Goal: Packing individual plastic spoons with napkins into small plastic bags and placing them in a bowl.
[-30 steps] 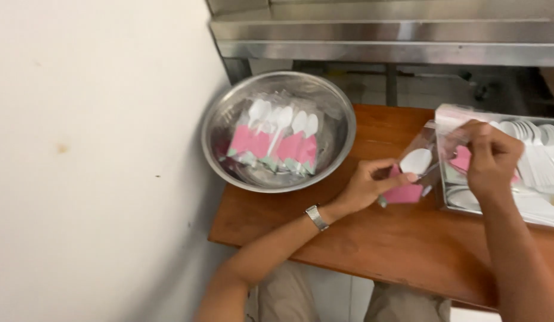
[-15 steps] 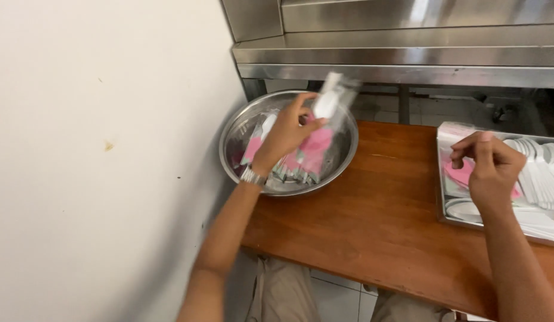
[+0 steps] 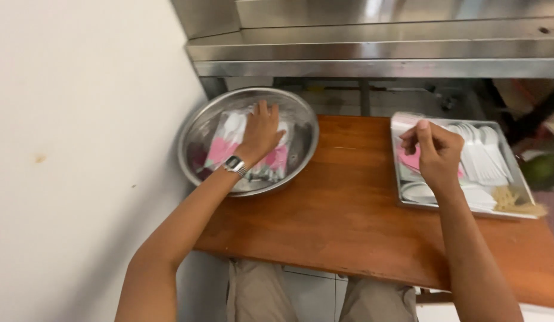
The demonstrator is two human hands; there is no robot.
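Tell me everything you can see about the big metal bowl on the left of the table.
The metal bowl is round, wide and shallow, shiny like stainless steel. It sits upright at the left rear of the wooden table, close to the white wall. Inside lie clear packets holding white plastic spoons and pink napkins. The left hand, a wristwatch on its wrist, rests flat on those packets.

Wooden table (image 3: 348,220), steel bowl (image 3: 196,134) left, metal tray (image 3: 461,206) right

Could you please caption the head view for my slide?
Left hand presses cutlery packets into steel bowl; right hand reaches over tray.
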